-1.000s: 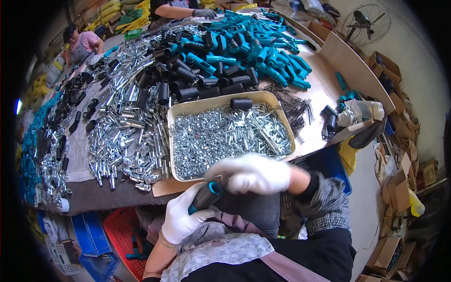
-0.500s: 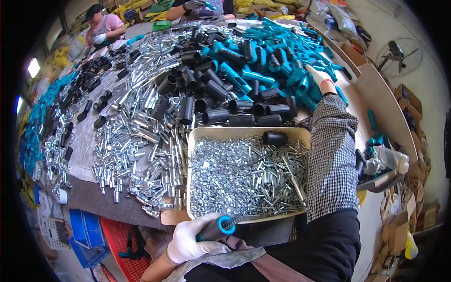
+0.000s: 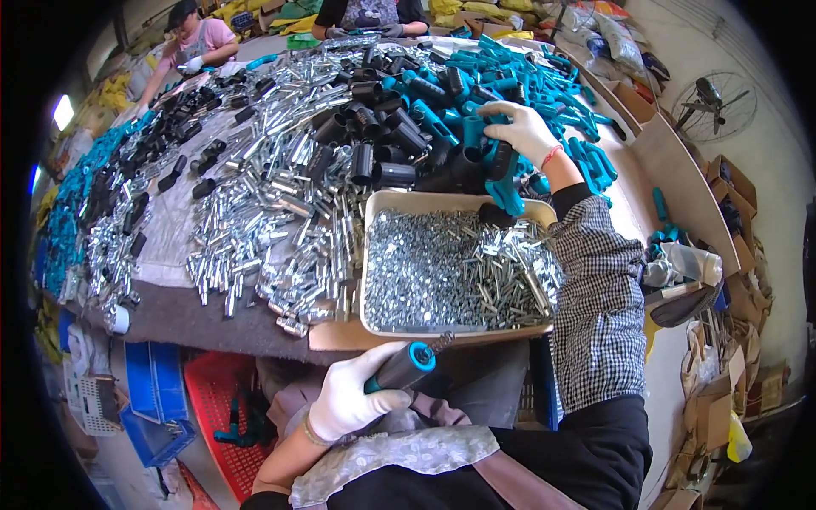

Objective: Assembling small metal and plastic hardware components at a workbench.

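Observation:
My left hand [image 3: 355, 398], in a white glove, is wrapped round a black tool handle [image 3: 401, 369] with a teal collar at its open end. A dark coil spring [image 3: 442, 342] sticks out of that end. Over the near edge of the heap, my gloved right hand [image 3: 523, 134] pinches a teal-and-black handle piece [image 3: 504, 183] that hangs toward the tray. Beneath it stands a cream tray [image 3: 371, 280] of small metal parts and pins, with a black sleeve [image 3: 495, 215] at its far rim. Teal handles [image 3: 586, 161] and black sleeves [image 3: 361, 163] surround the right hand.
Shiny metal fittings [image 3: 246, 238] cover the table's left and middle. Two people, one in a pink top [image 3: 214, 36], work across the table. Blue crates [image 3: 157, 382] and a red basket [image 3: 219, 374] stand below left. At right are a plastic bottle [image 3: 693, 263] and a fan [image 3: 712, 104].
My right hand has come back from the teal heap toward the tray, now with a handle piece in it. My left hand still holds its handle, slightly higher in view. The view has shifted.

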### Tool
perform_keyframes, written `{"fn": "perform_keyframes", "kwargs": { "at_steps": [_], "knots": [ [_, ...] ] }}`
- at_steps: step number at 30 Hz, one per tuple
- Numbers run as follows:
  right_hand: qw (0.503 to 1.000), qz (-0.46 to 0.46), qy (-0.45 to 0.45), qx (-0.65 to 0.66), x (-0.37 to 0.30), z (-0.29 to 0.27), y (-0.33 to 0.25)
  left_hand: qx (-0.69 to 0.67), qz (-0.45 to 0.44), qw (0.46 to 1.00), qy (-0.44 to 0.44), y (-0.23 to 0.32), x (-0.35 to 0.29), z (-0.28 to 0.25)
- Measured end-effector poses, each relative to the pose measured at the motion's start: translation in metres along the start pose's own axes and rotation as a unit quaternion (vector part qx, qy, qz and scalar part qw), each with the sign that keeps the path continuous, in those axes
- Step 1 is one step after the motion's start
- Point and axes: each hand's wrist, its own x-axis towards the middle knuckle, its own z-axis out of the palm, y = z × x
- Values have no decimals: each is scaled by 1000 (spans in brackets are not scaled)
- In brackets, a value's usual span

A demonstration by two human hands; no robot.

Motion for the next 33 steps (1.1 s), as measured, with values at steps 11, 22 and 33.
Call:
{"fn": "perform_keyframes", "kwargs": {
  "at_steps": [11, 22, 33],
  "knots": [
    [933, 41, 176, 310, -124, 5, -166, -37, -16, 999, 30, 13, -43, -3],
    [642, 303, -117, 695, -309, 114, -231, 20, 0, 1000, -1, 0, -57, -18],
    [953, 85, 189, 221, -232, 59, -194, 121, -7, 992, -41, -5, -71, -40]
  ]
}}
